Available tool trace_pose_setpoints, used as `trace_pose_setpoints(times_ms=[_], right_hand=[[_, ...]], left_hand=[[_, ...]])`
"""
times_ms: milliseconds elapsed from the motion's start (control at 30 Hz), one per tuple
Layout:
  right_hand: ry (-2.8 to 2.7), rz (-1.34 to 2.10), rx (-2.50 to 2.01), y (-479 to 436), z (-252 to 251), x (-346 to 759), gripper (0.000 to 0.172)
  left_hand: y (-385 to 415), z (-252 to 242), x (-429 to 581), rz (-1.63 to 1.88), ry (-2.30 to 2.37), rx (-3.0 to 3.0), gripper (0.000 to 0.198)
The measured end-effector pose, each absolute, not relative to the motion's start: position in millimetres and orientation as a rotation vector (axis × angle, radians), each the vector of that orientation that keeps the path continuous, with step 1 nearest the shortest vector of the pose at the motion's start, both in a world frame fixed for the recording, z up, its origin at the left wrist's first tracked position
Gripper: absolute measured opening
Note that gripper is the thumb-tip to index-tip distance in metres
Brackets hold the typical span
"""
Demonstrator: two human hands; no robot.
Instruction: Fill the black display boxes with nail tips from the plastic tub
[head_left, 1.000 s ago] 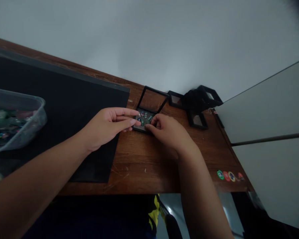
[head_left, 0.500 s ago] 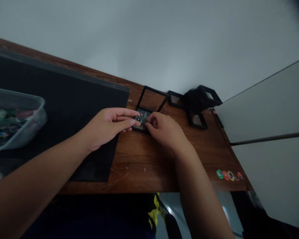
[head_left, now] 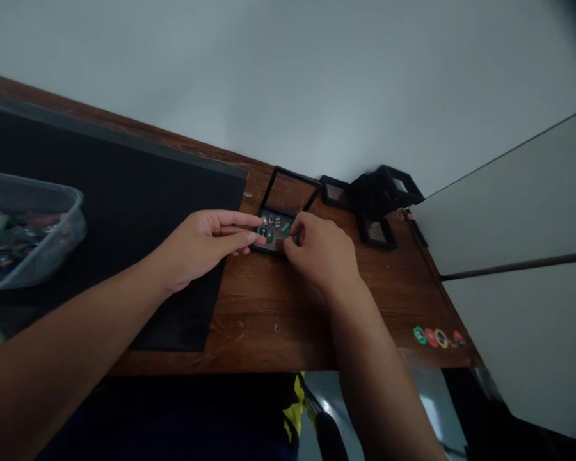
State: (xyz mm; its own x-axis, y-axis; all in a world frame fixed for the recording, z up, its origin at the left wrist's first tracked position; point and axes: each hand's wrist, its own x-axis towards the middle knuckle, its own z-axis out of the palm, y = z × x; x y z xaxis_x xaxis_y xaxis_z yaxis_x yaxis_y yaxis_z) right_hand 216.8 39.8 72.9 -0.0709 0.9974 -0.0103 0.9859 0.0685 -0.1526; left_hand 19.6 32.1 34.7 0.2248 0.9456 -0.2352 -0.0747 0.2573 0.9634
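A small black display case (head_left: pixel 290 190) lies open on the wooden desk (head_left: pixel 278 301), its lid propped up behind. Several small coloured stones (head_left: pixel 273 225) rest on its clear base. My left hand (head_left: pixel 206 243) pinches the case's left edge between thumb and fingers. My right hand (head_left: pixel 319 253) is curled at the case's right side, fingertips pressed together over the stones; what they pinch is too small to name.
A black mat (head_left: pixel 105 211) covers the left of the desk. A clear plastic tub (head_left: pixel 24 230) of mixed stones sits at far left. More black frame cases (head_left: pixel 379 205) are heaped behind. Round stickers (head_left: pixel 436 337) mark the desk's right front corner. A grey panel (head_left: pixel 518 211) stands at right.
My right hand has crept a little left and up over the case's base. My left hand has stayed on the case's edge. The stones inside show in a slightly different spread.
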Motion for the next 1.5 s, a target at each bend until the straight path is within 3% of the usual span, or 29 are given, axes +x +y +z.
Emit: trace_pose_setpoints(times_ms=[700,1033,1500], right_hand=[[-2.413,0.347,-1.898,36,76,219,0.011],[-2.351,0.665,-1.691,34,77,221,0.013],[-2.296,0.62,-1.729,41,70,224,0.017]], left_hand=[[32,32,19,0.898,1.098,1.095,0.027],[30,32,17,0.878,1.108,1.15,0.029],[29,35,19,0.886,1.137,1.162,0.027]])
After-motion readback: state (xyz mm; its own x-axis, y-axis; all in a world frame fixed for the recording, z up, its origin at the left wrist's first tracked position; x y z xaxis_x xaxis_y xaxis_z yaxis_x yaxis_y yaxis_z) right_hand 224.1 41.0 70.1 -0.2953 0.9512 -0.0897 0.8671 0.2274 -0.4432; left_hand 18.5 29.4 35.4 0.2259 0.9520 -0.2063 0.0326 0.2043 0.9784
